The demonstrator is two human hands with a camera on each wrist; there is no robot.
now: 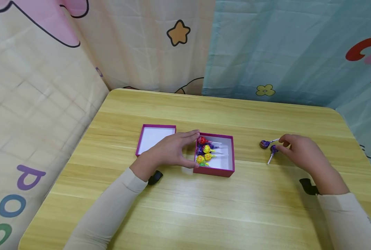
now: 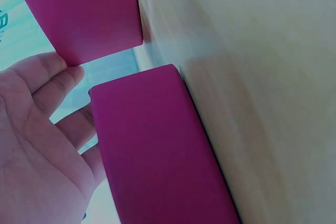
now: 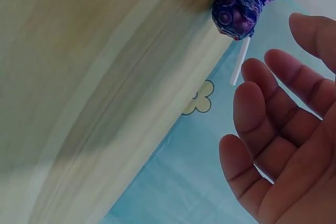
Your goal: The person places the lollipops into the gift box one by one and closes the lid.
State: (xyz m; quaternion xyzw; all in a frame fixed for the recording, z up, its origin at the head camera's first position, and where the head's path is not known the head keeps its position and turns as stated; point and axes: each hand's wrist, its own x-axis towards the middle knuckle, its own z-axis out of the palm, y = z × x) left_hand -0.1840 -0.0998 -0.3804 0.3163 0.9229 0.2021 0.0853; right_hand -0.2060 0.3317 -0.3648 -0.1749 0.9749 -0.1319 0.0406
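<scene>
A magenta box point(image 1: 214, 172) with a white inside holds several lollipops point(image 1: 208, 149) in red, yellow, purple and green wrappers, their white sticks pointing right. My left hand point(image 1: 173, 149) holds its left end, thumb at the front corner and fingers at the back corner. The left wrist view shows fingertips against a corner of the box point(image 2: 94, 14). Two purple-wrapped lollipops lie to the right on the table, one point(image 1: 264, 144) behind the other point(image 1: 273, 150). Over them is my right hand point(image 1: 304, 152), fingers loosely bent and apart; the right wrist view shows fingertips near a white stick point(image 3: 240, 61).
The matching lid point(image 1: 155, 137), white inside up, lies left of the box, partly behind my left hand. A wooden table point(image 1: 204, 215) carries everything. Printed curtains point(image 1: 266, 52) hang along its back and sides. Black wrist cameras point(image 1: 308, 186) sit under both wrists.
</scene>
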